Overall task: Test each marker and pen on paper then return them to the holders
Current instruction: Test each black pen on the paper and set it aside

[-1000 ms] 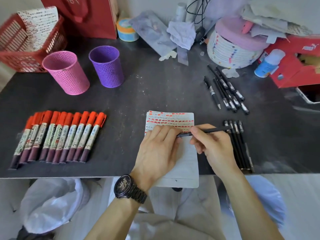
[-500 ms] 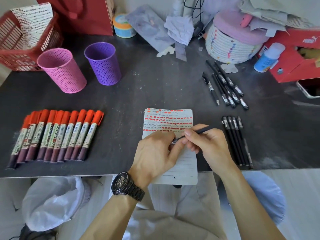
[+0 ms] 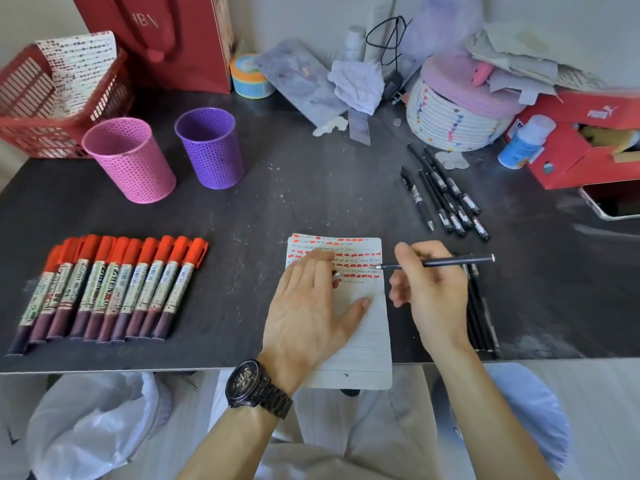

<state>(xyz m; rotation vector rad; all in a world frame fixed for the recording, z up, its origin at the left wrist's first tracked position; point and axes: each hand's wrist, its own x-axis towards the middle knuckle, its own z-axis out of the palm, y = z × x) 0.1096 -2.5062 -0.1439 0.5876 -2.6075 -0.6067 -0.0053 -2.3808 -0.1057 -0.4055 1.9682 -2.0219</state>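
Right now the right hand (image 3: 429,292) pinches a slim dark pen (image 3: 440,262) in its fingers, tip just over the lined paper (image 3: 360,344), while the left hand (image 3: 311,306) lies flat on that sheet with fingers spread, something small and dark peeping out under them, perhaps the cap. Since the thin sheet overhangs the surface's near edge, I'd guess it could slide or crease if that palm lifts. Beyond the paper stand two perforated holders, pink (image 3: 130,161) and purple (image 3: 209,147); left lie chunky orange-capped markers (image 3: 110,289).

Red basket (image 3: 31,109), shoebox (image 3: 588,147), wristwatch (image 3: 249,384).
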